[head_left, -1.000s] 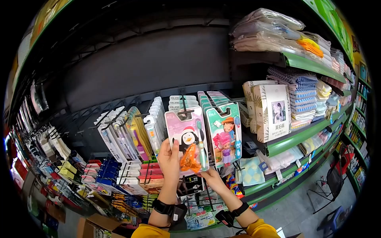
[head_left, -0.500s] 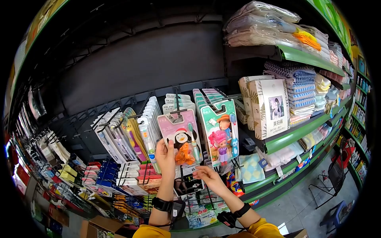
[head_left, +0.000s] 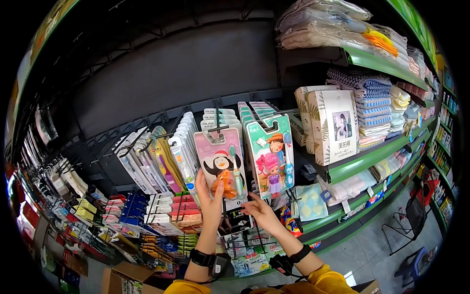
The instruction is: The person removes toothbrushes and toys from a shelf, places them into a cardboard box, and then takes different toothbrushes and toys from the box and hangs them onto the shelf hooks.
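Two packs hang close: penguin pack (head_left: 221,164), left fingers touching it; doll pack (head_left: 270,159), right hand (head_left: 261,213) near, fingers apart.

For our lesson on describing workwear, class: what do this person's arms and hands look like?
The left hand and right hand are gloveless. Yellow sleeves stop short of black wristbands, each with a black device beside it; the left device bears a white mark.

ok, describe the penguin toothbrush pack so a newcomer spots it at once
Below the big dark back panel, near mid-view, two wide toothbrush packs hang side by side. The penguin pack is the one with the left hand at its lower part. It's pink with a red-hatted penguin; the green pack beside it shows doll-like figures.
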`<state>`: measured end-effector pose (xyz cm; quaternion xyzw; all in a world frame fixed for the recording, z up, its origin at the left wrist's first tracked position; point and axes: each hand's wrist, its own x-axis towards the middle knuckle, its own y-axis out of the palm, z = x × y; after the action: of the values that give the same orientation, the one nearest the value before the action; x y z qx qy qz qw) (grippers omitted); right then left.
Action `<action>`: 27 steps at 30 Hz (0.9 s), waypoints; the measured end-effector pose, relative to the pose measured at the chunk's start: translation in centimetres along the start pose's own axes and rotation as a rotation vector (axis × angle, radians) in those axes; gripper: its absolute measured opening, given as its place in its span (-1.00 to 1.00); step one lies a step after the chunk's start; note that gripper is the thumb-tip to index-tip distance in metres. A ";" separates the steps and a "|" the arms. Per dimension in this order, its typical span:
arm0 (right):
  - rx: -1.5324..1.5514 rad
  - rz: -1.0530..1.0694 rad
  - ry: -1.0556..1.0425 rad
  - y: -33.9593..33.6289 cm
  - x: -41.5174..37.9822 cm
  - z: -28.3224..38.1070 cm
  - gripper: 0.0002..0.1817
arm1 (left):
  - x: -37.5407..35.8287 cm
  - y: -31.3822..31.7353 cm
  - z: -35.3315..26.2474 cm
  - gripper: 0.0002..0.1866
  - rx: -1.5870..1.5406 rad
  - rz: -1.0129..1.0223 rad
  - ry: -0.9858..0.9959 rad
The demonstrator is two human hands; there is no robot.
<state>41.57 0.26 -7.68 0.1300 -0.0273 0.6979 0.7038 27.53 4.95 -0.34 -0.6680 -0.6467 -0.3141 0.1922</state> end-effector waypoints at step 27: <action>-0.215 -0.156 -0.292 3.8 2.0 0.2 -0.39 | -3.7 -6.4 -4.4 -0.79 -0.232 -0.294 0.030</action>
<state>37.84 2.19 -6.50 0.1559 -0.1933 0.6078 0.7542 20.64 -0.18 -0.58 -0.5791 -0.6939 -0.4212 0.0755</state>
